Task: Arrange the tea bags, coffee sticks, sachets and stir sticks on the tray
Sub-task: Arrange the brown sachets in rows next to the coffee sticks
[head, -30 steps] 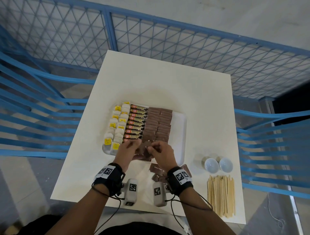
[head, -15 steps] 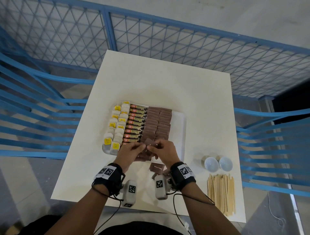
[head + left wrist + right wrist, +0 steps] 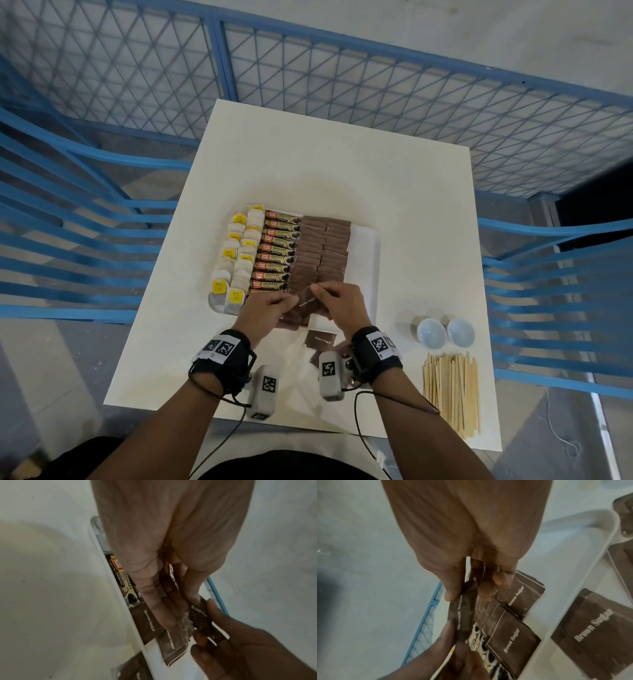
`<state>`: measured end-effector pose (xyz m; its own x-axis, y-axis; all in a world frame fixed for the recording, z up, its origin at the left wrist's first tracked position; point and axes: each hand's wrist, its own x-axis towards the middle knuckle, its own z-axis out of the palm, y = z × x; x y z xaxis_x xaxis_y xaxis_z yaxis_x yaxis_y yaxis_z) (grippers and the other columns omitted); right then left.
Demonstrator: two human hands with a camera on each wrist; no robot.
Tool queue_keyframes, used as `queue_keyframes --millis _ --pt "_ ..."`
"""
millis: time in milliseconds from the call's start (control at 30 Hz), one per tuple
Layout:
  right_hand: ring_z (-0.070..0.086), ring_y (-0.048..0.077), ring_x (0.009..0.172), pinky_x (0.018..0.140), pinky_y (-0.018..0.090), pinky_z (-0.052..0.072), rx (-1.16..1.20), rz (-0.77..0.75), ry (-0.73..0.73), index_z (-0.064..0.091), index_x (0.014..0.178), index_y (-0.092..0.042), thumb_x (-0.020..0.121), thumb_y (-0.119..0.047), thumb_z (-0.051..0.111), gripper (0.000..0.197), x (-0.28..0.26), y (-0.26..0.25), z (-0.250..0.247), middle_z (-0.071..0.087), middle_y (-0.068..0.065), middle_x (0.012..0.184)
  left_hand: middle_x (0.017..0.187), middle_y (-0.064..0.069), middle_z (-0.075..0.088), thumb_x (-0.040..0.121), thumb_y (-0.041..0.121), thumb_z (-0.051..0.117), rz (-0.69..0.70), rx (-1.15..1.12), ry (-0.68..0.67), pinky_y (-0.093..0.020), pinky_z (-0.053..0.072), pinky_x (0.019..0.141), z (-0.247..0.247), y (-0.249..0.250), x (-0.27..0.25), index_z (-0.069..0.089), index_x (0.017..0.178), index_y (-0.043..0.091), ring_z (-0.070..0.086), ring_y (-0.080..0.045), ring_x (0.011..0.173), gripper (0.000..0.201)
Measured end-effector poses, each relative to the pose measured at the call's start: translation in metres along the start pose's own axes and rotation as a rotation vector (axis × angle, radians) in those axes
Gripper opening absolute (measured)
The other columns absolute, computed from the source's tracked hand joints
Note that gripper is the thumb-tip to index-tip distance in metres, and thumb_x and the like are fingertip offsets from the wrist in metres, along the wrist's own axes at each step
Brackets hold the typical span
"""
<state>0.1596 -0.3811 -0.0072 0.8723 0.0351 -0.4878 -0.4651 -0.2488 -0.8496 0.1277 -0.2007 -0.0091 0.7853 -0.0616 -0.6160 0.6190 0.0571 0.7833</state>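
A white tray (image 3: 368,246) holds tea bags (image 3: 236,253) at the left, a column of coffee sticks (image 3: 277,253), then two columns of brown sugar sachets (image 3: 322,250). Over the tray's near edge both hands pinch one brown sugar sachet (image 3: 306,302), held tilted. My left hand (image 3: 289,303) has its left end and my right hand (image 3: 320,294) its right end. The left wrist view shows this sachet (image 3: 199,616) between thumb and fingers, and the right wrist view shows it (image 3: 464,615) too. Loose sachets (image 3: 320,341) lie on the table near my right wrist.
Wooden stir sticks (image 3: 450,390) lie in a pile at the table's near right. Two small white cups (image 3: 431,334) stand just beyond them. The tray's right strip is bare white. Blue mesh fencing (image 3: 376,85) surrounds the white table (image 3: 325,164).
Both hands stayed together at the tray's near edge. The sachet between them now shows lifted and tilted. My right wrist has shifted slightly over the loose sachets.
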Motion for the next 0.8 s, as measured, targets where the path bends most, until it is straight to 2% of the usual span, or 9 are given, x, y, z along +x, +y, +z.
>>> queue_keyframes --millis 67,133,233,300,367,467,600,700,800 --pt "0.060 0.013 0.053 0.052 0.024 0.050 -0.105 -0.020 -0.006 0.079 0.096 -0.015 0.095 -0.026 0.069 0.014 -0.002 0.002 -0.003 0.071 0.004 0.068 0.080 -0.009 0.077 0.101 0.007 0.061 0.020 0.023 0.011 -0.040 0.065 0.069 0.002 0.002 0.001 0.074 0.103 0.005 0.076 -0.024 0.072 0.013" --pt "0.059 0.008 0.050 0.053 0.024 0.050 -0.206 -0.031 -0.052 0.077 0.097 -0.017 0.093 -0.029 0.071 0.014 -0.007 0.004 -0.006 0.070 0.001 0.068 0.080 -0.008 0.076 0.102 0.008 0.060 0.031 0.045 0.038 -0.043 0.065 0.069 0.003 0.001 0.002 0.073 0.102 0.007 0.076 -0.023 0.070 0.014" --pt "0.061 0.002 0.051 0.055 0.020 0.051 -0.239 -0.013 -0.063 0.076 0.092 -0.015 0.089 -0.025 0.077 0.011 -0.013 0.009 -0.009 0.070 -0.004 0.069 0.091 -0.018 0.076 0.102 0.010 0.062 0.001 0.012 0.015 -0.044 0.065 0.068 0.002 0.000 0.002 0.071 0.108 0.004 0.077 -0.033 0.079 0.013" --pt "0.067 0.010 0.057 0.059 0.025 0.056 -0.191 0.001 -0.030 0.076 0.087 -0.015 0.086 -0.024 0.080 0.010 -0.018 0.010 -0.010 0.073 0.001 0.069 0.094 -0.021 0.077 0.096 0.005 0.069 -0.034 -0.011 -0.047 -0.042 0.065 0.070 0.001 -0.002 -0.001 0.070 0.110 0.002 0.077 -0.036 0.084 0.014" --pt "0.071 0.019 0.065 0.060 0.029 0.059 -0.127 0.046 -0.013 0.075 0.086 -0.014 0.083 -0.022 0.082 0.011 -0.022 0.013 -0.012 0.075 0.005 0.074 0.087 -0.019 0.077 0.088 -0.004 0.074 -0.064 -0.036 -0.059 -0.043 0.065 0.073 0.001 -0.005 -0.002 0.067 0.108 -0.004 0.076 -0.035 0.080 0.021" --pt "0.068 0.014 0.063 0.048 0.024 0.053 -0.132 0.106 -0.016 0.075 0.086 -0.013 0.081 -0.021 0.084 0.013 -0.028 0.017 -0.015 0.074 0.008 0.078 0.078 -0.019 0.074 0.084 -0.008 0.077 -0.078 0.017 -0.061 -0.040 0.064 0.069 -0.001 -0.011 -0.001 0.064 0.107 -0.009 0.074 -0.032 0.072 0.027" --pt "0.065 0.007 0.063 0.063 0.028 0.060 -0.203 0.126 -0.023 0.077 0.087 -0.019 0.081 -0.025 0.083 0.010 -0.038 0.023 -0.022 0.074 0.001 0.081 0.078 -0.021 0.074 0.086 -0.002 0.078 -0.076 0.177 -0.087 -0.040 0.063 0.066 -0.004 -0.018 -0.001 0.068 0.103 -0.004 0.072 -0.031 0.067 0.021" --pt "0.068 0.018 0.064 0.067 0.039 0.062 -0.192 0.142 0.050 0.074 0.083 -0.013 0.081 -0.023 0.084 0.014 -0.039 0.034 -0.026 0.072 0.009 0.084 0.081 -0.023 0.074 0.088 -0.001 0.076 -0.062 0.231 -0.065 -0.051 0.064 0.072 -0.012 -0.024 0.000 0.069 0.101 0.000 0.072 -0.032 0.069 0.014" --pt "0.071 0.032 0.072 0.067 0.050 0.060 -0.243 0.147 0.146 0.072 0.074 -0.022 0.076 -0.027 0.087 0.016 -0.035 0.043 -0.027 0.070 0.004 0.081 0.083 -0.014 0.075 0.093 0.003 0.071 -0.031 0.308 -0.018 -0.047 0.064 0.071 -0.018 -0.025 0.000 0.071 0.100 0.007 0.071 -0.024 0.068 0.009"
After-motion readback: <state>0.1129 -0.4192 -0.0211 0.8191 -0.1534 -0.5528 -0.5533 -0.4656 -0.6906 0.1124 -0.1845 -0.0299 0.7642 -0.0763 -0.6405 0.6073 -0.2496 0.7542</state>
